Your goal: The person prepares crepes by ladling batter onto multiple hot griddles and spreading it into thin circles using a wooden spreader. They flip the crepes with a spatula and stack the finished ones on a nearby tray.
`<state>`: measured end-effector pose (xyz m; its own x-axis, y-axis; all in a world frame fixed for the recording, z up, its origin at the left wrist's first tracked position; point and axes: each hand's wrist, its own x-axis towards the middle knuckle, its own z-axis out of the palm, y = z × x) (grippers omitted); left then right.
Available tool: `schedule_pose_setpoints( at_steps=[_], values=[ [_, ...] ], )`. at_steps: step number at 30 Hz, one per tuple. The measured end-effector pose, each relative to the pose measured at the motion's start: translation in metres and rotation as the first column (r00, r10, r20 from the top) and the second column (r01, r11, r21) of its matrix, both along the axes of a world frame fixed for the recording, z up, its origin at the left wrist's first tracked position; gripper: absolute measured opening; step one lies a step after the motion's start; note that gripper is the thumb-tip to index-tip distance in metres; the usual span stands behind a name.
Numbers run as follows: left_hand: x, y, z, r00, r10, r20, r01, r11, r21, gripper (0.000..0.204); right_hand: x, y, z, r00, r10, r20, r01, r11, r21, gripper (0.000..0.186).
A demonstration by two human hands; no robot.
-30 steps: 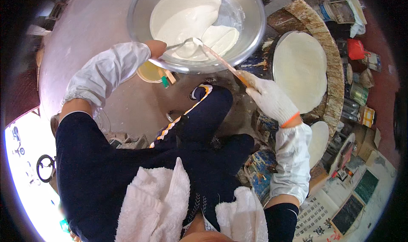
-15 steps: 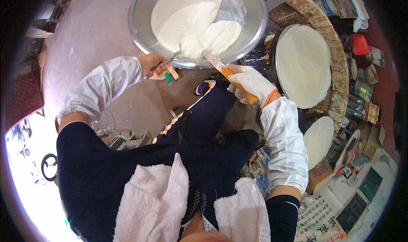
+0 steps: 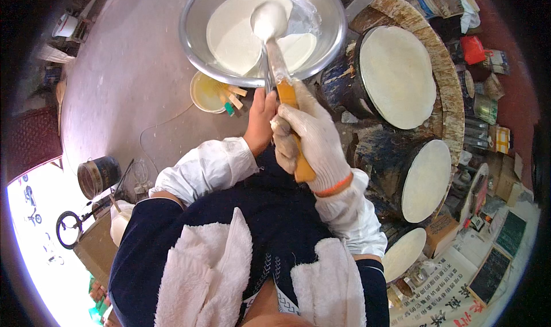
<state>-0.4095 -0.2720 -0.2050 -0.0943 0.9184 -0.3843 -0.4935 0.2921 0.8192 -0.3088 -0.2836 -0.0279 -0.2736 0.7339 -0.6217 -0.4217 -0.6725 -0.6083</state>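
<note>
A: Nearest entries?

B: One white towel, two ends hanging at the chest. Beyond: one right hand, pale-gloved with an orange cuff, clenched around the yellow handle of a scraper. Just beside: one left hand, bare, partly hidden behind the right, wrapped around the handle of a metal ladle.

A: Location of ladle and load?

B: Over a wide metal basin, bowl end thick with white batter. More batter pooled below. Scraper blade up against the ladle's bowl end in this view; true contact impossible to tell.

A: Step in hand?

B: By the look of it, a ladleful held up, scraper at the ready, perhaps for wiping off excess. Next move, in judgement: calls for a level ladle and steady wrists, to keep drips inside the rim.

A: Edges and room?

B: Basin rim just ahead of both hands. Small yellowish tub below the rim, left of the hands. Widest room to the left, across grey floor. Tightest to the right: three round griddles, pale-topped, in a curved row, topmost near the rim. Farthest: one red bundle, among clutter.
</note>
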Motion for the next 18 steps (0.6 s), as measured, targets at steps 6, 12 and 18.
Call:
schedule_pose_setpoints(
  at_steps=[6, 12, 18],
  values=[
    [-0.045, 0.053, 0.108, 0.937, -0.056, -0.345, 0.165, 0.941, 0.295, 0.029, 0.018, -0.01, 0.04, 0.95, -0.074, 0.305, -0.074, 0.892, 0.445, 0.066],
    [-0.103, 0.063, 0.184, 0.954, -0.283, 0.099, 0.265, 0.951, 0.16, 0.04, 0.03, 0.026, -0.017, 0.528, -0.476, 0.704, -0.469, 0.527, 0.708, 0.06],
    [-0.142, 0.062, 0.144, 0.827, -0.206, 0.522, 0.341, 0.924, -0.175, 0.035, 0.049, -0.012, -0.094, -0.198, -0.318, 0.927, -0.791, 0.611, 0.04, 0.037]
  ],
)
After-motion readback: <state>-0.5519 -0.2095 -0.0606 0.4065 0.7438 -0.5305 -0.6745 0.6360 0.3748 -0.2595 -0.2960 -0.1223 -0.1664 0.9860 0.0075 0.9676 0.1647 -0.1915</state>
